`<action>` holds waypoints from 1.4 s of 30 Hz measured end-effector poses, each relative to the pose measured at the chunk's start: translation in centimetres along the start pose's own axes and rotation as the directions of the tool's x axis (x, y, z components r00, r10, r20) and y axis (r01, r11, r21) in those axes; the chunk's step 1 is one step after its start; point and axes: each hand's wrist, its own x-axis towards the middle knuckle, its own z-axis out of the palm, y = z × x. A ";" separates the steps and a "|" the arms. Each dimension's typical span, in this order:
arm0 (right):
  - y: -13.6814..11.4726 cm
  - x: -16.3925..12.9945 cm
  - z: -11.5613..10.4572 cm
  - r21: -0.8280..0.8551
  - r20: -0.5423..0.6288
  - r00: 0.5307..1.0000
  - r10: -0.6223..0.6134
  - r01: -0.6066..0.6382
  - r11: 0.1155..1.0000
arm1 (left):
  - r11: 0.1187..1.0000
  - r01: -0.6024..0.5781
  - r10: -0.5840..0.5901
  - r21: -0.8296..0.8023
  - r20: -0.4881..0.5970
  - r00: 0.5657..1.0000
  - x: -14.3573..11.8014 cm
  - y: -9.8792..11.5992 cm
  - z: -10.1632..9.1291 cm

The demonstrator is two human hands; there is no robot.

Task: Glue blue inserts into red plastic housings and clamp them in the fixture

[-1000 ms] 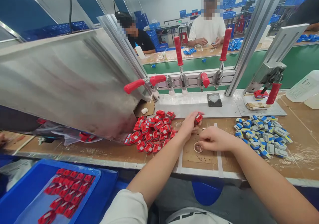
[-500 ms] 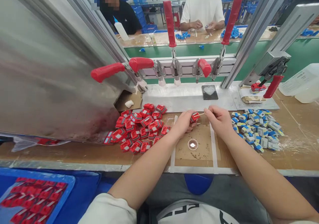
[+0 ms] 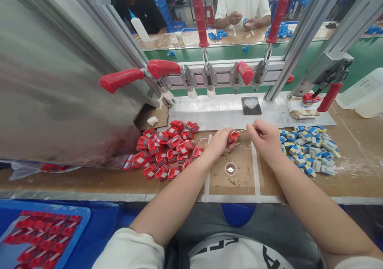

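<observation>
My left hand (image 3: 221, 142) is closed around a small red plastic part (image 3: 233, 136) above the brown cardboard mat (image 3: 245, 177). Between the fingertips of my right hand (image 3: 265, 139) is a thin pale stick (image 3: 241, 130), its far end at the red part. A small round clear dish (image 3: 231, 169) with something dark in it sits on the mat just below my hands. To the left lies a pile of red and grey parts (image 3: 167, 149). On the right, beside my right hand, is a heap of blue, grey and yellow parts (image 3: 311, 149).
Red-handled toggle clamps (image 3: 199, 17) stand on a metal frame behind my hands. A dark plate with a heart shape (image 3: 251, 105) lies on the metal base. A translucent jug (image 3: 363, 95) is at right, a blue tray of red parts (image 3: 85, 221) at lower left. Co-workers sit opposite.
The camera view has shifted slightly. My left hand still holds the red part and the stick stays at it, with only a small change in its angle.
</observation>
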 end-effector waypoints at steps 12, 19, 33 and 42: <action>-1.4 -0.2 -0.7 0.285 0.224 0.929 -0.296 0.228 0.931 | 0.999 -0.017 0.016 -0.040 -0.028 0.999 0.0 0.1 0.1; -1.4 -1.0 0.3 0.316 0.659 0.652 -0.375 0.212 0.925 | 0.998 -0.034 0.032 -0.048 -0.040 0.999 0.0 -0.1 0.1; -0.4 -0.3 -0.1 0.347 0.143 0.986 0.090 -0.135 0.928 | 1.000 -0.029 0.028 -0.011 -0.015 0.999 -0.2 0.0 0.1; -0.5 -0.1 0.1 0.269 0.149 0.974 0.169 -0.204 0.941 | 0.999 -0.011 0.012 0.034 -0.032 0.999 -0.5 0.4 0.4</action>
